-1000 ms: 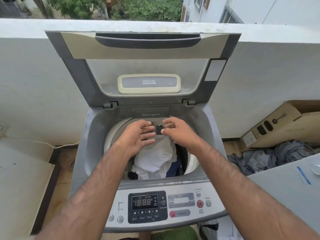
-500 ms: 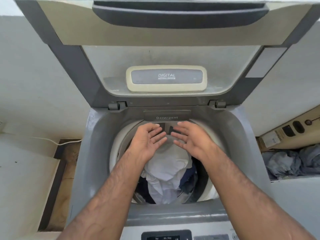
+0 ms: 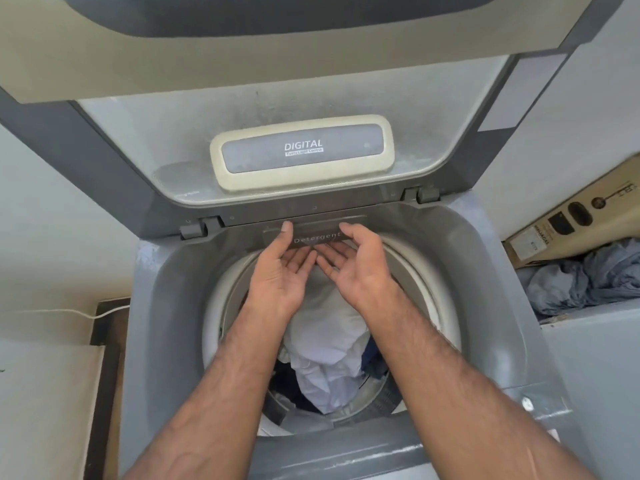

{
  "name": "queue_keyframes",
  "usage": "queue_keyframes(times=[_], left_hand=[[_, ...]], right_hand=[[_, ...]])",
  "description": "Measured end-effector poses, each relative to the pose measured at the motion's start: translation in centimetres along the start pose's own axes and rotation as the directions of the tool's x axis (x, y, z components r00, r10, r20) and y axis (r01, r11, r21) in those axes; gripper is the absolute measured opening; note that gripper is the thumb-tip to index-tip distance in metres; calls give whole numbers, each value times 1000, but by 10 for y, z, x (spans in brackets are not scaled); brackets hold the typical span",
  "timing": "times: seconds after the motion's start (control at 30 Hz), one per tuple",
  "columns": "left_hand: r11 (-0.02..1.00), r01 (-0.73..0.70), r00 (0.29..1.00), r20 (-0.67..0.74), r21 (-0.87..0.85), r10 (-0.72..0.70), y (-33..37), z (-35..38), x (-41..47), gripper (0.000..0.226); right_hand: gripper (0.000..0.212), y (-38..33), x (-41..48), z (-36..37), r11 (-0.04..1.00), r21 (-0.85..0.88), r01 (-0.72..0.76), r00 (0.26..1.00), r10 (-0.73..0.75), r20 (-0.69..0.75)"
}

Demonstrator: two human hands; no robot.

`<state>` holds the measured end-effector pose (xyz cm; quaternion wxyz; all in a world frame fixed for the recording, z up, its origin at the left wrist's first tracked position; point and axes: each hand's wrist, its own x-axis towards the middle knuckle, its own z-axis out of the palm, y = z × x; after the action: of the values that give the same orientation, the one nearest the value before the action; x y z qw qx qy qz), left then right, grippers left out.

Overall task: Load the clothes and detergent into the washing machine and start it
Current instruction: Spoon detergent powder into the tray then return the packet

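Clothes [image 3: 325, 344] lie heaped in the drum just below my wrists, a white garment on top with dark blue fabric showing under and beside it. Both my arms reach over the front rim of the washing machine [image 3: 156, 341] toward its back edge. My left hand [image 3: 280, 271] is palm up and open, its thumb raised so that the tip touches the top edge of the detergent drawer [image 3: 313, 232], while its fingers slide in beneath the drawer's front, where the word "Detergent" is printed. My right hand [image 3: 356, 268] is just beside it, also palm up and loosely cupped, thumb near the drawer's right end and fingers reaching under the same panel; the fingertips of the two hands almost meet there. Neither hand has closed around anything, and I cannot tell how far the drawer stands out. Beyond my hands the lid [image 3: 301, 81] is up, its inner window carrying a cream-framed label that reads "DIGITAL". Off to the right of my right arm a cardboard box [image 3: 588, 216] leans against the wall with a crumpled grey cloth [image 3: 588, 278] below it. To the left of my left arm a thin white cable [image 3: 69, 311] runs along the wall.
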<state>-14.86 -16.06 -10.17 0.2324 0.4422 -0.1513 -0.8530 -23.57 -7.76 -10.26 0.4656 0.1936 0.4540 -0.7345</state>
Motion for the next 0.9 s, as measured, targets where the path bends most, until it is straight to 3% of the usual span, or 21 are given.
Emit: queue_keyframes(times=[0.1,0.27,0.37,0.9], left_hand=[[997,-20,1000,-12,77,21,-3,-2,0,27],[974,-9,1000,-23,227,15,-2,-7,2,32],[961,-21,999,-22,275,28,-3,-9,3,35],[958,-1,999,-34,287,11,-24,-26,-23,49]], right_hand=[[42,3,-2,-2,999,-29,20,1000,-20,-9],[38,6,-4,-5,991,-133,35,999,-38,-22],[49,8,-3,-7,980,-196,44,999,-48,-14],[51,19,-20,-33,949,-308,70,995,-87,-41]])
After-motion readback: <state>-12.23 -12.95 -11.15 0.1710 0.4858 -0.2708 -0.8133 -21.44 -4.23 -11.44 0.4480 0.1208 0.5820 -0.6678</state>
